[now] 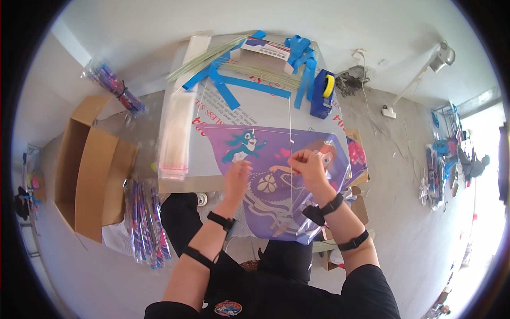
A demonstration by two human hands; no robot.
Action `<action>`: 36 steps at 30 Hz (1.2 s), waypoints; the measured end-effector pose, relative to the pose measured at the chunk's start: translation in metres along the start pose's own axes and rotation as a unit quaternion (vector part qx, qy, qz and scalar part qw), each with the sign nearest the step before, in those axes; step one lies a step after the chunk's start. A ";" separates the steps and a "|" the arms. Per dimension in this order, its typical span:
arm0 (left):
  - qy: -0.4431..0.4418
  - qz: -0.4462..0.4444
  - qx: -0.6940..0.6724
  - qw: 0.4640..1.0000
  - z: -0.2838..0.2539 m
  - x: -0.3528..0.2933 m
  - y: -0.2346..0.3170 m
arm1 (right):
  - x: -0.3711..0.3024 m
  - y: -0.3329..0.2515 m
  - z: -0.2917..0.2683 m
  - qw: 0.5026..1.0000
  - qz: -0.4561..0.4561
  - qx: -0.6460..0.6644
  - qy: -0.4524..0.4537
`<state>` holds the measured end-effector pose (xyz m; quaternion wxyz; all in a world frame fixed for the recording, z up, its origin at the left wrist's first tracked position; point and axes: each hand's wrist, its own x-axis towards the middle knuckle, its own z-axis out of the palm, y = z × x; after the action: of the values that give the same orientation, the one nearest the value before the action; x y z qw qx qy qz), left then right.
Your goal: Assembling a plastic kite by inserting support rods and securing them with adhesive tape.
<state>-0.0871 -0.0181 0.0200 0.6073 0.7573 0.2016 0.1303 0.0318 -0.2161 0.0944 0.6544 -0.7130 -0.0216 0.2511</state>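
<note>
A purple plastic kite sheet [276,146], printed with a blue-and-white cartoon animal and a red-haired figure, lies across the table's near edge and hangs over my lap. One thin white stick [291,119] runs up and down over it, reaching past its upper edge; another thin line follows that edge. My right hand [309,166] is closed in a pinch at the upright stick, over the sheet's right half. Motion smears the fingers of my left hand [238,178], which is above the sheet's left half below the cartoon animal. Whether it holds anything is unclear.
Clear plastic sleeves [178,133] lie along the table's left side. Blue ribbons [249,85], pale thin sticks [207,58], a small box [264,50] and a blue tape dispenser [320,98] fill the back. A cardboard carton [93,175] and bagged bundles [146,223] stand at left.
</note>
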 end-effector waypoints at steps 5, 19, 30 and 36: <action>-0.277 -0.194 -0.161 0.927 0.048 -0.042 0.069 | -0.044 0.023 -0.003 1.000 -0.002 -0.027 -0.011; -0.306 -0.220 -0.125 0.918 0.106 -0.007 0.070 | -0.004 0.008 -0.117 0.993 -0.031 -0.075 0.089; -0.288 -0.226 -0.150 0.918 0.130 0.025 0.051 | 0.093 0.000 -0.157 0.980 -0.024 -0.148 0.132; -0.309 -0.242 -0.152 0.907 0.142 0.023 0.051 | 0.177 0.020 -0.173 0.924 -0.117 -0.281 0.232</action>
<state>0.0032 -0.1396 0.0363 0.7597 0.5866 0.1588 -0.2317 0.2472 -0.3146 0.0202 0.4389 -0.8981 -0.0218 -0.0158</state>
